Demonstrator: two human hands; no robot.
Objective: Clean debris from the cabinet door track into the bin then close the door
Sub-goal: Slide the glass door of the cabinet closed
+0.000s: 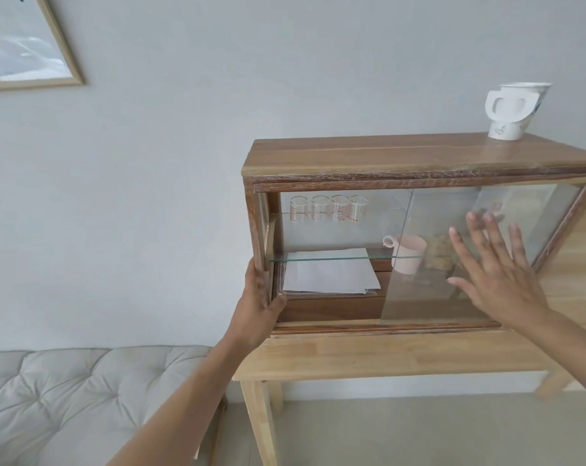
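A wooden cabinet (385,159) with sliding glass doors stands on a light wooden table (402,358). The glass door (429,290) sits slid to the right, so the cabinet's left half is uncovered. My right hand (496,270) lies flat on that glass with fingers spread. My left hand (259,307) grips the cabinet's left side post near its lower corner. The bottom door track (335,326) runs along the front; I cannot make out debris in it. No bin is in view.
Inside are several glass beakers (328,211), a pink mug (407,253), white papers (332,277) and a glass shelf (335,257). A white paper cup (513,111) stands on the cabinet top. A grey tufted sofa (66,398) is at lower left, a framed picture (26,42) on the wall.
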